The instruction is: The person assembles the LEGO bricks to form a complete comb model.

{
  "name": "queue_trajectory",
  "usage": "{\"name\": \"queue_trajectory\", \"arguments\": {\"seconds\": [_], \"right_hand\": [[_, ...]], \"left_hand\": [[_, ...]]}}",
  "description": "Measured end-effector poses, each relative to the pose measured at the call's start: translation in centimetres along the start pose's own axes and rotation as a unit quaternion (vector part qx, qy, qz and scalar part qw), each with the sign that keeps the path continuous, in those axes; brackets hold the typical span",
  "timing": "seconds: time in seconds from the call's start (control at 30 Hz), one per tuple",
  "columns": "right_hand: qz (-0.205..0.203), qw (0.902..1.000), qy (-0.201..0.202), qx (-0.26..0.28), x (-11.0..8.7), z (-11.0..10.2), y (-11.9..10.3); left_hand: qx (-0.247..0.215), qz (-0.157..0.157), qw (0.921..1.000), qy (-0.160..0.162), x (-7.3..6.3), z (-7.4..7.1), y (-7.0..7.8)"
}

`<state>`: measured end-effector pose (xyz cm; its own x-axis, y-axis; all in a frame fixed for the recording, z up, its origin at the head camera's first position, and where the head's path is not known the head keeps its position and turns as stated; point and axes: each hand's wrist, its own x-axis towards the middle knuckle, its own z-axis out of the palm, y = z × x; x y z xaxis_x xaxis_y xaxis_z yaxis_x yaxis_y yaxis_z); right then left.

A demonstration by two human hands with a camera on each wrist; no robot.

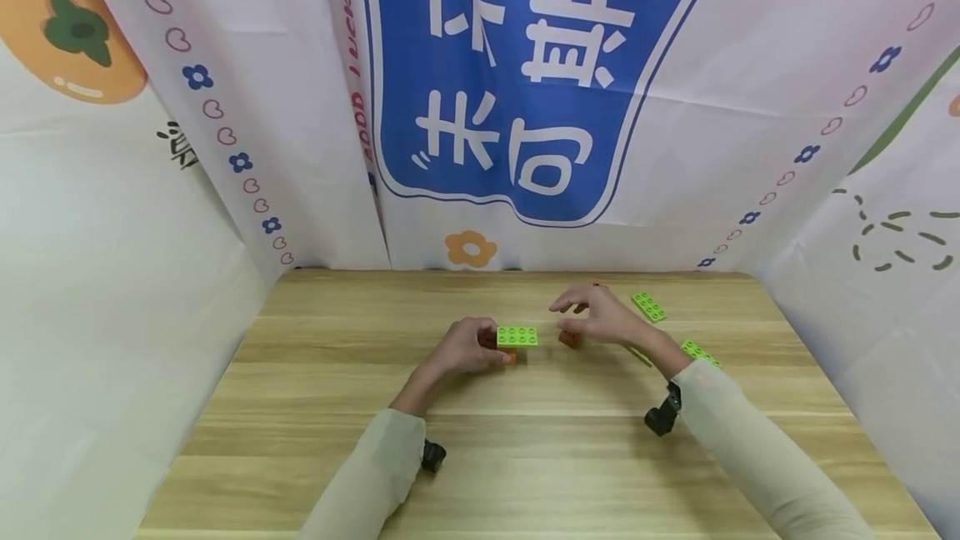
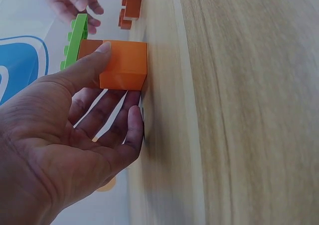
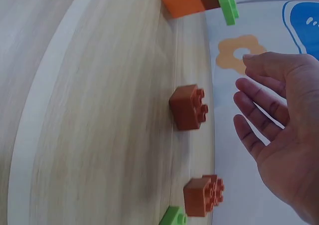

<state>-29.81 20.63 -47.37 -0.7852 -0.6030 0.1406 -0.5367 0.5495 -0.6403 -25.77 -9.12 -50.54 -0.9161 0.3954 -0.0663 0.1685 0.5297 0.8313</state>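
My left hand [image 1: 465, 346] grips a small stack of toy building blocks, thumb on the near side and fingers behind. At the bottom of this stack is an orange block [image 2: 127, 65], then a reddish-brown block [image 2: 89, 48], with a flat lime-green studded plate [image 1: 517, 337] on top. The stack is upright, low at the tabletop. To its right my right hand [image 1: 603, 317] hovers with spread, loosely bent fingers and nothing between them. Close below that hand a brown studded block [image 3: 185, 108] sits on the table.
More brown blocks [image 3: 196, 197] stand farther right, partly hidden by the right hand in the head view. Lime-green plates lie at the right: one plate [image 1: 648, 307] toward the back, another plate [image 1: 701, 352] beside the right sleeve. Printed cloth [image 1: 330, 232] walls the wooden table [image 1: 525, 465].
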Motion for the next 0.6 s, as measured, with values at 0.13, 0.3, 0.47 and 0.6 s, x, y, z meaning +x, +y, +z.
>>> {"name": "queue_trajectory", "arguments": {"seconds": [0.13,0.3,0.47,0.6], "right_hand": [[-0.009,0.9998,-0.015,0.003,-0.6,-0.3,0.8],[-0.017,0.9991,-0.039,0.004,-1.1,-0.4,1.7],[-0.003,0.9988,-0.050,-0.001,-1.5,-0.4,2.2],[-0.007,0.9987,-0.049,-0.004,-1.7,-0.2,2.5]], "left_hand": [[0.001,-0.002,1.0000,-0.001,0.0,0.0,0.1],[0.003,-0.001,1.0000,-0.001,0.0,0.0,0.1],[0.002,0.002,1.0000,-0.001,-0.1,0.0,0.1],[0.001,0.003,1.0000,-0.001,-0.2,0.0,0.1]]}}
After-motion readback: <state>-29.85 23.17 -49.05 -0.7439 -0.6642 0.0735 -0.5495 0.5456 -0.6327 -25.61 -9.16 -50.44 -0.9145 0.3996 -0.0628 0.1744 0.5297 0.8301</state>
